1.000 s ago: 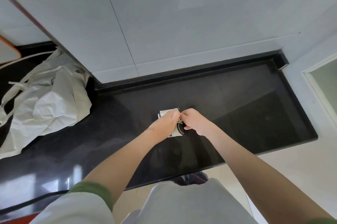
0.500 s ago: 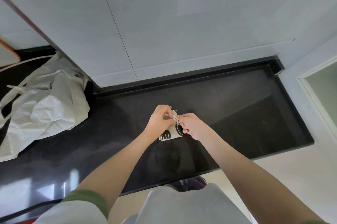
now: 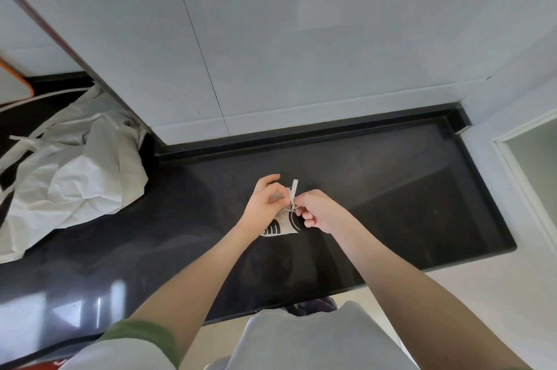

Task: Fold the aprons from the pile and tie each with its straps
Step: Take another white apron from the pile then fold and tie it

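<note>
The folded apron [image 3: 278,226] lies mid-frame on the black counter [image 3: 407,203], just under both hands. The left hand [image 3: 265,203] and right hand [image 3: 318,214] sit close together, each pinching the strap [image 3: 294,188] between them. Its loose end points to the top of the frame. The pile [image 3: 69,185] sits far left.

Your one camera rides on your head, looking forward and steeply down onto the black counter [image 3: 391,203]. It sits close: your left forearm [image 3: 196,279] and right forearm [image 3: 407,279] fill the lower frame. The wide lens bends the white wall [image 3: 301,38] across the top.
</note>
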Demonstrator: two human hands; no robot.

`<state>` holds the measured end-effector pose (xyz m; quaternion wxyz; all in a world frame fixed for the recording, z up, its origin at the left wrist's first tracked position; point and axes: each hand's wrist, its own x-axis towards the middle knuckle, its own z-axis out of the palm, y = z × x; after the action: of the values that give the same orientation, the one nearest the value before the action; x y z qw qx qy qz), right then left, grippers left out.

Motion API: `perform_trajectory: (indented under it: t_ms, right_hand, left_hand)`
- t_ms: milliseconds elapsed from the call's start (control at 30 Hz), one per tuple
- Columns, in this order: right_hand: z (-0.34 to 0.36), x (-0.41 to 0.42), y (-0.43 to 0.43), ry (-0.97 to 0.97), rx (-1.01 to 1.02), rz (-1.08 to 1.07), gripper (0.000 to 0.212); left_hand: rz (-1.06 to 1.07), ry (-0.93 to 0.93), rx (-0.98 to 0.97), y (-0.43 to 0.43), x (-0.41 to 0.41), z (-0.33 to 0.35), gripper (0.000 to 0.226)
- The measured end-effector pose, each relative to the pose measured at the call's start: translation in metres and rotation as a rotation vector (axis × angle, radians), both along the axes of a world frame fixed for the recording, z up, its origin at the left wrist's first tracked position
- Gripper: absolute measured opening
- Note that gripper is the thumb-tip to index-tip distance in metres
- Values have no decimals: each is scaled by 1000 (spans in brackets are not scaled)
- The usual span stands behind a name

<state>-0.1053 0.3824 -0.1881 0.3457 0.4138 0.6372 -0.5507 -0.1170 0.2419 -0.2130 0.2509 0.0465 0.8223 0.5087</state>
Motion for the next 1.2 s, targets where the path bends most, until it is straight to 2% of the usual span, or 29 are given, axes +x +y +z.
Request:
perform_trajectory:
  t_ms: [133,233,333,433,500,633,800,933,1067,1133,1200]
  right_hand:
    - [-5,-7,3,-15,87,95,15]
    - [-13,-9,5,33,97,31,23]
    - [-14,-8,1,44,145,20,17]
    - [-18,-6,1,66,186,1,23]
    - [-20,-6,2,92,228,-3,14]
    - [-22,-6,3,127,269,-26,22]
    - [-17,-3,-1,146,330,-24,20]
    - [-6,2,-3,158,262,-96,18]
    - [25,1,-6,228,-50,-207,12]
    - [40,-3,-4,309,-136,-236,15]
    - [57,-10,0,395,-163,-219,22]
  left_hand:
    - [143,-91,130,3,4,-2,20]
    - [203,-144,204,3,6,-3,18]
    - [200,-196,271,0,6,-2,25]
    - [167,-233,328,-6,5,0,30]
    - [155,-283,381,-9,6,1,29]
    - [181,-332,389,-16,9,-2,28]
    - [198,-334,421,-22,12,-1,30]
    - [180,-320,395,-27,14,5,23]
    - [283,-221,303,-21,1,31,11]
    - [182,-185,269,-14,-8,51,12]
    - [18,-203,256,-6,-13,71,27]
